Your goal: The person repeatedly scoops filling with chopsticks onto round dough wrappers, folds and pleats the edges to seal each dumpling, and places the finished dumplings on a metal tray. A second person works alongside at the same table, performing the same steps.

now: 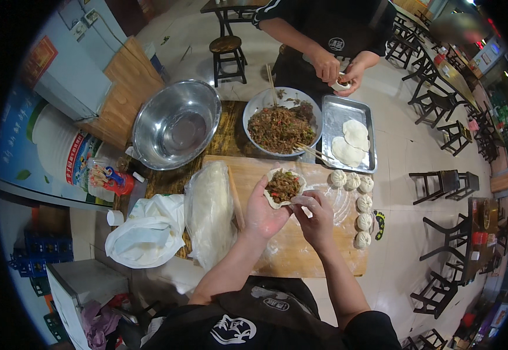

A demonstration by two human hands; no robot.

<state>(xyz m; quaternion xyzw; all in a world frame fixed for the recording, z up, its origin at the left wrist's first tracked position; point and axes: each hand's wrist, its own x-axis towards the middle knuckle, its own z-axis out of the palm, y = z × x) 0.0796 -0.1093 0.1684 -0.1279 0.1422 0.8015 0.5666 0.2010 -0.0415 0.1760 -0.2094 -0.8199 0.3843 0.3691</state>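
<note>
On the palm of my left hand (pixel 263 215) lies a round dough wrapper (pixel 276 203) heaped with chopped brown filling (pixel 283 187) that has red and green bits. The thumb and fingers of my right hand (pixel 315 214) pinch the wrapper's near right edge. Both hands are above a floured wooden board (pixel 293 258). Pleated buns (pixel 363 222) stand in a bent line along the board's right side. Beyond the board, a large bowl (pixel 246 124) holds more of the filling, with chopsticks (pixel 313 152) in it.
A metal tray (pixel 329 114) holds dough wrappers (pixel 356 134). Across the table a person's hands (pixel 330 70) hold another filled wrapper (pixel 340 86). To the left are a steel basin (pixel 177 127), plastic-wrapped dough (pixel 210 205), a white bag (pixel 144 236) and a red container (pixel 122 183).
</note>
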